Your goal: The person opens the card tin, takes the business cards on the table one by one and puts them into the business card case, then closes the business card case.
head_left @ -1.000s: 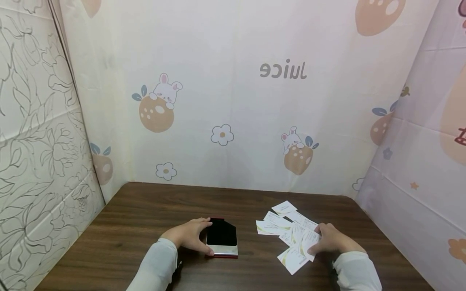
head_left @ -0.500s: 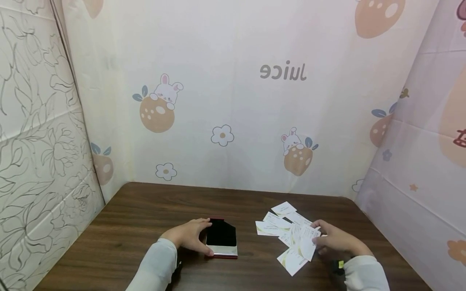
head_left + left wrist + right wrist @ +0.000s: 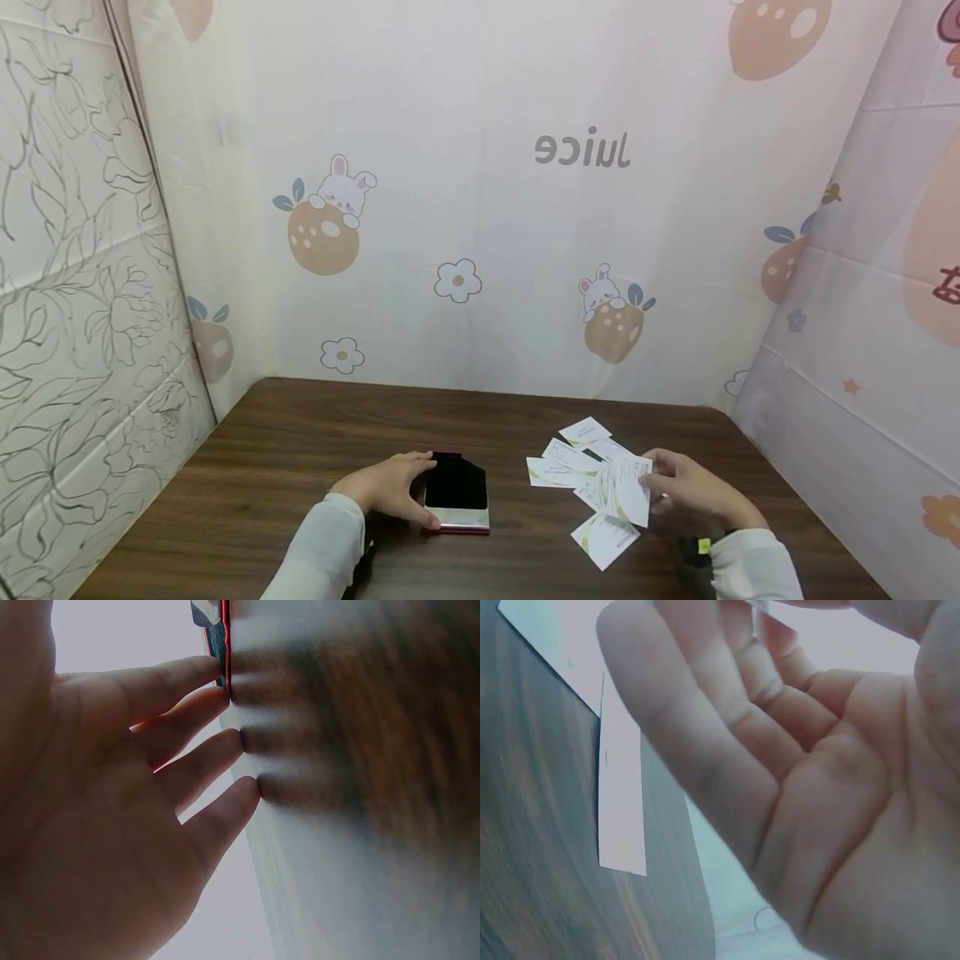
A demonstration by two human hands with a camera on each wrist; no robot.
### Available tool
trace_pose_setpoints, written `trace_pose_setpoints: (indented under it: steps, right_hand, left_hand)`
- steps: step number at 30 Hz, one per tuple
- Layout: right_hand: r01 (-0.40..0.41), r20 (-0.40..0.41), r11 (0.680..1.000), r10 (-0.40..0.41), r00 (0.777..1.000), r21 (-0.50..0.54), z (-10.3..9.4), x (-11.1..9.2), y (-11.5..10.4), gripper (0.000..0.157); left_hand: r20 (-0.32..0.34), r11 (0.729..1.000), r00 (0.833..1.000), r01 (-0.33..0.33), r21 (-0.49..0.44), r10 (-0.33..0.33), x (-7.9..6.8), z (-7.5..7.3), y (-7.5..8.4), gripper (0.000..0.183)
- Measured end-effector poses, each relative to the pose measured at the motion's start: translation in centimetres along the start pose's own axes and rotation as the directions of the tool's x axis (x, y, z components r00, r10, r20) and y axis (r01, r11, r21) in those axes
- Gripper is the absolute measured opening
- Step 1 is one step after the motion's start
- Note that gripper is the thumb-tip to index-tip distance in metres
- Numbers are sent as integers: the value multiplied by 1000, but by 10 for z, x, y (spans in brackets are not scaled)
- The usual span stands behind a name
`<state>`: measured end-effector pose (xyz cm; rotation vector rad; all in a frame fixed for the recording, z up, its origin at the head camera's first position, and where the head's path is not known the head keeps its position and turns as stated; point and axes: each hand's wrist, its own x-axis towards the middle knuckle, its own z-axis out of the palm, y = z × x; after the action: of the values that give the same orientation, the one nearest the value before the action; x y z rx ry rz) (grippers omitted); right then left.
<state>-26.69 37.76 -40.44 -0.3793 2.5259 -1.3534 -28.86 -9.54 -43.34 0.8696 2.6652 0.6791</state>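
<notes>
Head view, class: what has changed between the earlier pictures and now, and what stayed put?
The right hand now pinches at least one business card, shifted away from the person, uncovering more of the nearest card. The left hand stayed put, touching the red-edged card case, also unmoved.

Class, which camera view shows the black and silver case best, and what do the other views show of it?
The head view: nearly all of the case shows, with the left hand at its side. The left wrist view catches only a red-edged sliver; the right wrist view shows none.
</notes>
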Motion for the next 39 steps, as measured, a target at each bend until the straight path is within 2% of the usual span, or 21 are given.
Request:
trace_pose_setpoints:
  steps: [4, 15, 20, 26, 31, 39]
  right_hand:
    - [28, -13, 1000, -28, 1000, -14, 2, 2, -4, 34]
    - [61, 53, 997, -63, 997, 37, 12, 10, -9, 38]
    - [69, 11, 997, -68, 998, -41, 16, 14, -10, 37]
    - [87, -3, 989, -88, 996, -120, 21, 18, -11, 33]
    - [108, -40, 969, -120, 992, -222, 26, 23, -14, 34]
    - [109, -128, 950, -152, 980, -292, 36, 30, -25, 38]
  left_hand:
    - [0, 1000, 1000, 2, -12, -2, 0, 0, 0, 95]
    - [2, 1000, 1000, 10, -10, -10, 0, 1, 0, 94]
    - [3, 1000, 1000, 3, -11, -3, 0, 1, -1, 95]
    - [6, 1000, 1000, -1, -11, 1, -1, 2, -2, 96]
    - [8, 1000, 1000, -2, -19, 2, -1, 2, -2, 95]
    - [10, 1000, 1000, 3, -15, -2, -2, -1, 1, 95]
